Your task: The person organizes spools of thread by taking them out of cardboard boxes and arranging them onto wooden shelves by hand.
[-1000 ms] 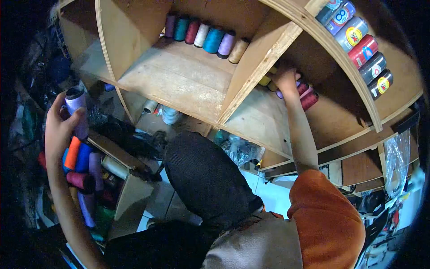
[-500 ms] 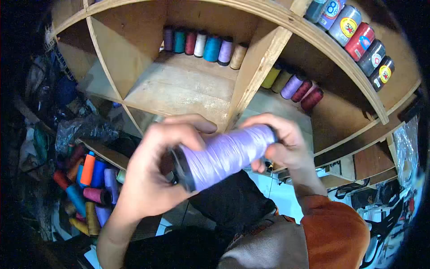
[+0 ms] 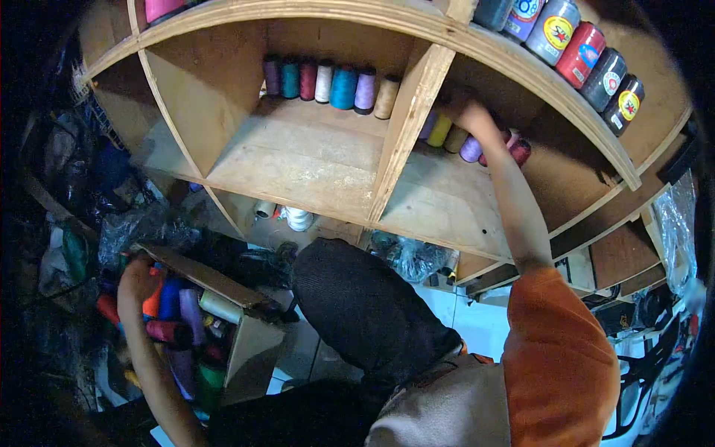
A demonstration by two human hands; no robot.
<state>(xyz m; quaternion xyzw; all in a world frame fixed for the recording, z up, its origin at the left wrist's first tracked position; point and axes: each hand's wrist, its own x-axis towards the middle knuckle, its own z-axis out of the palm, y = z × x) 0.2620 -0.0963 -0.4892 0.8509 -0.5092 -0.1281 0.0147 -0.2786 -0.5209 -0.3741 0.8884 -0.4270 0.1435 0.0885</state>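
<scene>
I can't tell either grip: the right hand [image 3: 472, 115] is near a yellow thread spool [image 3: 439, 132] on the pale plywood shelf [image 3: 439, 194], where bumping knuckles could topple it; the left hand [image 3: 140, 279], by an orange cylindrical spool [image 3: 153, 304].

Shelf [image 3: 298, 153] matt wood, scuffed; thread spools [image 3: 343, 89] softly sheened; plastic bag [image 3: 679, 242] glossy, crinkled; sleeve [image 3: 562, 361] matt cloth.

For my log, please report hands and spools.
Left hand near orange spool, grip unclear. Right hand by yellow spool, grip hidden. Cardboard flap beside left hand.
</scene>
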